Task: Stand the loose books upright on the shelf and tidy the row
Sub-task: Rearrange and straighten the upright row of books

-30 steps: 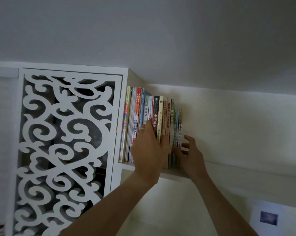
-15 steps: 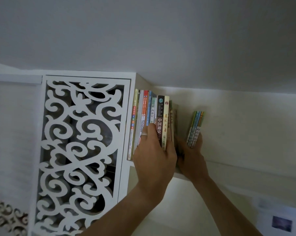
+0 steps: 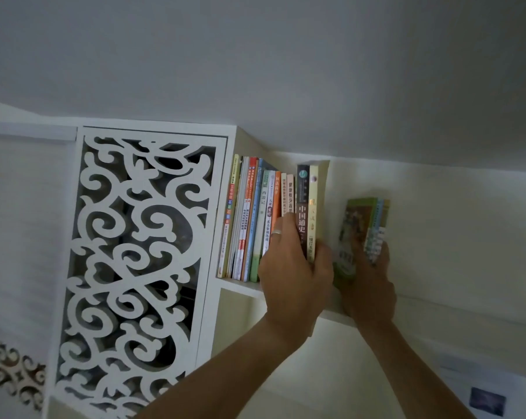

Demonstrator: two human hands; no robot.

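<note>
The left hand (image 3: pixel 292 267), a pale ring on one finger, clasps the right end of the standing row: fingers laid across the spines, thumb behind the last cover, so it grips a dark book (image 3: pixel 302 207) and the cream book (image 3: pixel 313 213) beside it. The dark spine reads 中国通史 in pale characters under a round green emblem; the cream spine carries gold characters too blurred to read, with 增订 lower down. The right hand (image 3: pixel 367 276) holds a small bundle of thin books (image 3: pixel 363 234) from below, fingers curled up around its sides. This bundle tilts rightward, its green cover facing out and blue and yellow spines at its right edge; its print is illegible.

The bundle stands apart from the row, an open gap between it and the cream book. Left of the left hand the row of upright books (image 3: pixel 252 219) continues, thin spines in orange, red, blue, green and white; one pale green spine reads 西游记. All rest on a white shelf (image 3: pixel 240 285) just under the ceiling. The row's left end meets a cabinet with a white scrollwork panel (image 3: pixel 137 267).
</note>
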